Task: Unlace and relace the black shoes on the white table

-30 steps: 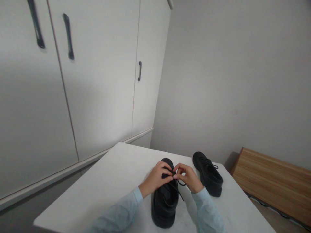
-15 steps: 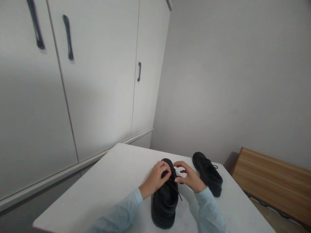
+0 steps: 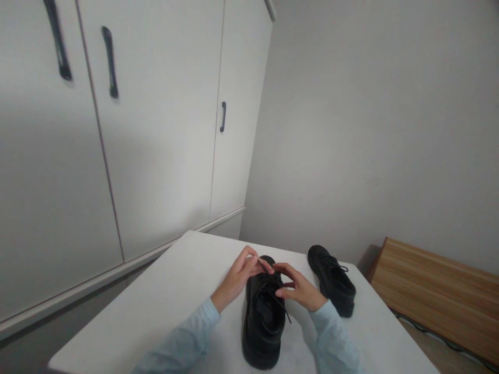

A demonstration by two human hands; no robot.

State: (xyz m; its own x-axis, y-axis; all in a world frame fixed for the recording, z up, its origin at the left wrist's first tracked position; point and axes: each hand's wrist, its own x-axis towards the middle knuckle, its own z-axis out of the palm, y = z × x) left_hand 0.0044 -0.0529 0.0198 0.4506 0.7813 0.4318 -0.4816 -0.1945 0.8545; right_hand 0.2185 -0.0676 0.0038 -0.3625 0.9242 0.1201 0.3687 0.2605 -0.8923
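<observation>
A black lace-up shoe (image 3: 263,330) stands on the white table with its toe pointing away from me. Over the left side of its front, my left hand (image 3: 241,271) pinches a dark lace between thumb and index finger. My right hand (image 3: 299,286) is at the right side of the lacing, its fingers curved and thumb near the shoe's opening; what its fingertips hold, if anything, is too small to tell. One lace end hangs over the shoe's right side. A second black shoe (image 3: 333,280), its lace tied in a bow, stands farther right.
The white table (image 3: 167,291) extends left of the shoe. A white cabinet (image 3: 163,130) with dark handles rises behind it on the left. Beyond the table at the right is a wooden board (image 3: 436,291), with a cable on the floor below.
My left hand has shifted left and slightly up from the lacing, now with a lace between its fingertips. My right hand has moved slightly left and down, closer to the shoe.
</observation>
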